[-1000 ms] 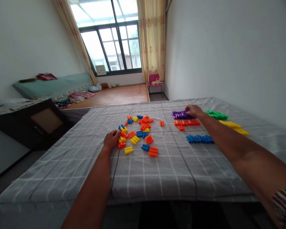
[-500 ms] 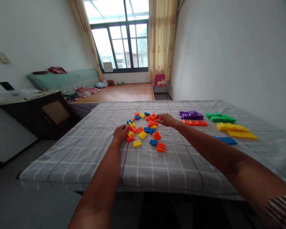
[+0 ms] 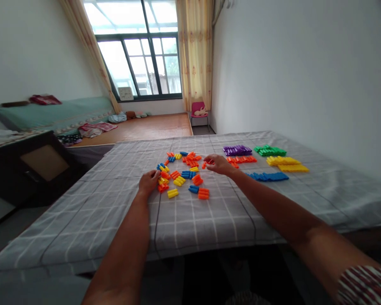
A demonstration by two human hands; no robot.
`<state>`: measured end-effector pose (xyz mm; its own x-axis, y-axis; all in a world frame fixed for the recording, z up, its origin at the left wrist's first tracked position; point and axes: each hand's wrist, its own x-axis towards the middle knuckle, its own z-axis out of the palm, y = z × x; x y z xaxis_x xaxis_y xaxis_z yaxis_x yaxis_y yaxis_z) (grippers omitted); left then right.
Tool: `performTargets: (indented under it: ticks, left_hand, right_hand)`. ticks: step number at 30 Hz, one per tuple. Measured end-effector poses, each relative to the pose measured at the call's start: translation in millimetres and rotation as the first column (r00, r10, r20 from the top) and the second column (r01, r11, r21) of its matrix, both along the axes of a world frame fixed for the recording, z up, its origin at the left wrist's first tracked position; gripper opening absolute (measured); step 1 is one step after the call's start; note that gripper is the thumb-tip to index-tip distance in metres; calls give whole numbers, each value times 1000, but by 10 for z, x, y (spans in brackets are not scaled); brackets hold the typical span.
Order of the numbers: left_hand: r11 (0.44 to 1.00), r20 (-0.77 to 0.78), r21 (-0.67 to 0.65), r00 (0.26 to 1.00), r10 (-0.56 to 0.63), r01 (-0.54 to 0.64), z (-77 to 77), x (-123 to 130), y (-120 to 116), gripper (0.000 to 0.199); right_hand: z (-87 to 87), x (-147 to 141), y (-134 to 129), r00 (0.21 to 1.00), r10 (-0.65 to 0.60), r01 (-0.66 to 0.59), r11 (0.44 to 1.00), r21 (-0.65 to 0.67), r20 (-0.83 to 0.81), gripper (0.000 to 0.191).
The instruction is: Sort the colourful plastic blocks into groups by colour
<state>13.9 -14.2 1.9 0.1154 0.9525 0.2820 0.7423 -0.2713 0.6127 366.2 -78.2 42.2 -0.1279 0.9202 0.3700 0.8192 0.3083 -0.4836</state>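
Observation:
My right hand (image 3: 216, 164) is pinched on a small orange plastic block (image 3: 204, 165), just right of a loose scatter of ridged plastic blocks. Within that scatter are orange blocks (image 3: 190, 159), blue blocks (image 3: 188, 174) and yellow blocks (image 3: 179, 181). At its left edge, my left hand (image 3: 149, 181) has its fingers curled against orange and yellow blocks (image 3: 163, 181); what its fingertips grip, if anything, is hidden. Nearer to me lie a yellow block (image 3: 172, 193) and an orange block (image 3: 203, 194).
Sorted by colour on the right are purple blocks (image 3: 237, 151), green blocks (image 3: 269, 151), a row of orange blocks (image 3: 245, 159), yellow blocks (image 3: 287, 163) and blue blocks (image 3: 268, 176). A grey checked cloth (image 3: 206, 224) covers the table. A wall stands at the right.
My right hand has drawn off to the right of the scattered blocks, with an orange block now at its fingertips. My left hand stays at the pile's left edge. The view has turned right.

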Motion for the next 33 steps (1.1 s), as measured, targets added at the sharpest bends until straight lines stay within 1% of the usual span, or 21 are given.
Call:
performTargets:
  ticks: [3,6,8,11,13,15,17,19,20,22,24,26,29,31,33]
  left_hand:
    - [1000,-16,-4,1000,1,-1,32,-5,-20,50]
    - [1000,-21,-12,1000,18,-18,63,-1,-53,51]
    - [999,-41,-9,999,32,-32,80,10,-67,51]
    - [999,-137,-15,990,38,-40,119,29,-59,49]
    - [999,-199,-48,980,14,-24,166,34,-35,46]
    - [994,-252,-103,967,-44,19,228,29,-8,41]
    - [984,-308,-166,944,-117,68,284,18,9,38]
    - [977,-353,-194,924,-148,83,311,7,8,38]
    - [978,-362,-193,921,-144,77,310,2,2,38]
    - [985,-356,-166,929,-99,41,284,-8,-12,40]
    - [992,-316,-129,948,-40,-1,245,-27,-19,41]
    - [994,-255,-107,967,-9,-19,217,-59,-6,41]
    - [994,-140,-104,989,-49,34,197,-131,40,43]
    - [991,-60,-101,994,-91,85,175,-183,66,46]
    - [990,-20,-94,994,-108,106,133,-229,77,48]
  right_hand:
    - [-56,453,-271,992,-70,76,995,60,-104,25]
    - [-115,944,-511,958,-198,218,973,80,-207,22]
    - [-162,1261,-640,920,-297,323,944,65,-256,21]
    - [-243,1683,-793,854,-420,452,891,38,-306,20]
    - [-281,1913,-866,814,-475,510,860,20,-336,23]
    - [-289,2089,-904,788,-506,542,841,5,-350,30]
    - [-267,2203,-893,775,-528,560,828,-8,-349,34]
    - [-225,2259,-826,772,-531,562,827,-16,-350,35]
    - [-203,2270,-775,772,-531,560,828,-20,-348,35]
    - [-166,2270,-647,775,-539,562,827,-28,-330,34]
    - [-152,2260,-503,780,-555,569,821,-42,-291,34]
    - [-167,2255,-363,783,-573,579,813,-50,-241,32]
    - [-238,2266,-190,795,-579,584,811,-32,-181,31]
    - [-298,2282,-119,828,-543,545,838,-22,-144,31]
    - [-345,2296,-93,872,-479,479,877,-31,-99,29]
